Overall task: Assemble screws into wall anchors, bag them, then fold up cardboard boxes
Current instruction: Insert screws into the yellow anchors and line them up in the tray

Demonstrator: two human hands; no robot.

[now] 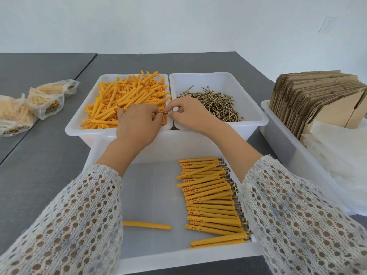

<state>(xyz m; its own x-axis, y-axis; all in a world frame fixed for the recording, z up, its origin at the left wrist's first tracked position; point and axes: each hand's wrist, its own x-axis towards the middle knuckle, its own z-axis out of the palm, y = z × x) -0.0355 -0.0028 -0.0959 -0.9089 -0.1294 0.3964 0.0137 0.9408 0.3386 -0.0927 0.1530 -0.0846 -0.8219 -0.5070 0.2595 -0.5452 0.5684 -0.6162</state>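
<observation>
My left hand (pixel 137 124) grips an orange wall anchor, mostly hidden under its fingers, above the near edge of the anchor bin (pixel 87 118). My right hand (pixel 188 114) pinches a brass screw (pixel 165 112) whose tip meets the anchor's end between the two hands. Loose orange anchors (pixel 127 96) fill the left bin; loose screws (pixel 216 102) lie in the right bin (pixel 252 108). A row of assembled anchors with screws (pixel 210 199) lies in the near tray (pixel 178 149). One single anchor (pixel 147 225) lies apart on the tray floor.
Several filled plastic bags (pixel 41 100) sit on the grey table at the left. A white bin (pixel 282 141) at the right holds flat cardboard boxes (pixel 317 96) standing on edge and clear empty bags (pixel 337 161). A white wall stands behind the table.
</observation>
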